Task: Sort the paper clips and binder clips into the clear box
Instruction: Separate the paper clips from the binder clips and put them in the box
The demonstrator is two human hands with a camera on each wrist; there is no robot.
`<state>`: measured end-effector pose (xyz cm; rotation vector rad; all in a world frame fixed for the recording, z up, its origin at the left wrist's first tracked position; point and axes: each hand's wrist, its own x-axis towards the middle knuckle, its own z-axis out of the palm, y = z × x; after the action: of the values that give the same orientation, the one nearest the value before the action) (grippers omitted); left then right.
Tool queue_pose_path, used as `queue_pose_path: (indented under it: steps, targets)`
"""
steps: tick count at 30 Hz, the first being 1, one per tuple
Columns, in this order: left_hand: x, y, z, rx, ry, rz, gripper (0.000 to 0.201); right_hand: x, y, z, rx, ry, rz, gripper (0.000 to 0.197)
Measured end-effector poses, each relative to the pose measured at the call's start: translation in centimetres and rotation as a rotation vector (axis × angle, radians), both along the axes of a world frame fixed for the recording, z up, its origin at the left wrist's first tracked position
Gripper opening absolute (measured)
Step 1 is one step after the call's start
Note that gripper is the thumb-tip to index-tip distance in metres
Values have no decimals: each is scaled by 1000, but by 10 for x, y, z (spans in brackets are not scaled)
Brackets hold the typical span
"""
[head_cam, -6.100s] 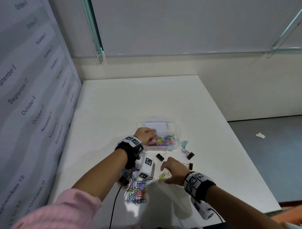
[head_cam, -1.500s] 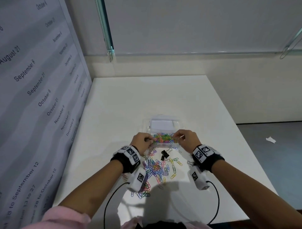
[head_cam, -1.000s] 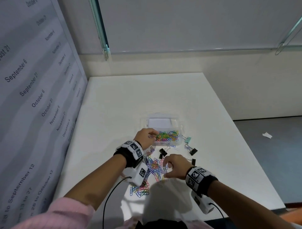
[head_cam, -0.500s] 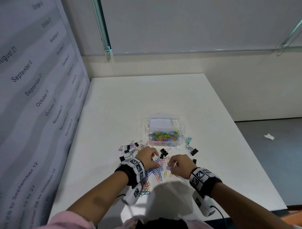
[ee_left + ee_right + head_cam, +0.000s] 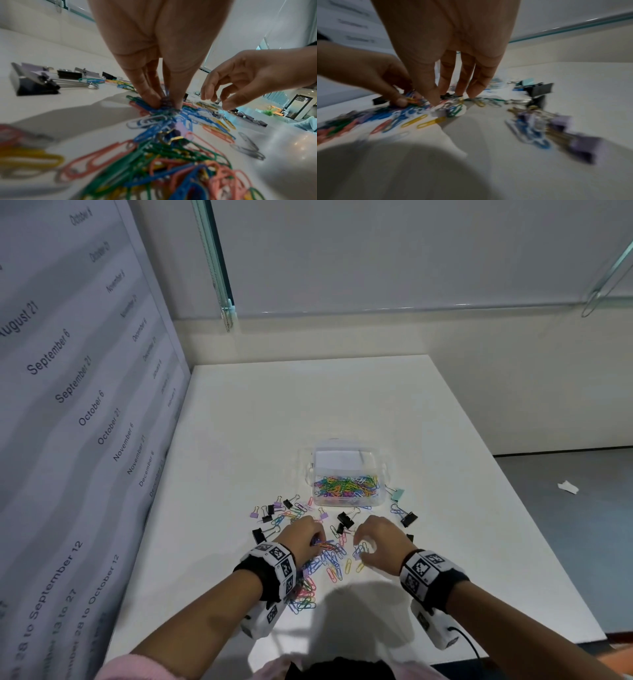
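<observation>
The clear box (image 5: 385, 474) stands mid-table, its near compartment full of coloured paper clips (image 5: 346, 486). Just in front of it, both hands are down on a loose pile of paper clips (image 5: 325, 565). My left hand (image 5: 165, 105) pinches a bunch of clips between thumb and fingers at the pile's far end. My right hand (image 5: 452, 100) has its fingers spread, their tips touching clips on the table, with a gap between thumb and fingers. Black binder clips (image 5: 344, 520) lie between the hands and the box.
More binder clips lie scattered: black and purple ones (image 5: 270, 510) left of the box, a mint one (image 5: 397, 494) and a black one (image 5: 408, 518) to its right, and purple ones (image 5: 580, 147) close by my right wrist. A printed panel (image 5: 68, 405) walls the table's left side.
My left hand came back from the box to the pile and now pinches a bunch of clips. My right hand has stayed over the pile, and its fingers have spread.
</observation>
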<state>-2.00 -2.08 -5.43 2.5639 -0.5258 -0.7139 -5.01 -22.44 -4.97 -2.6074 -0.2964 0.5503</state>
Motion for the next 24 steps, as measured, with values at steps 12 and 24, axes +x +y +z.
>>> queue_pose_path:
  steps: [12, 24]
  targets:
    - [19, 19, 14, -164, 13, 259, 22, 2, 52, -5, -15, 101, 156, 40]
    - [63, -17, 32, -451, 95, 425, 26, 20, 21, 29, 119, 41, -96, 21]
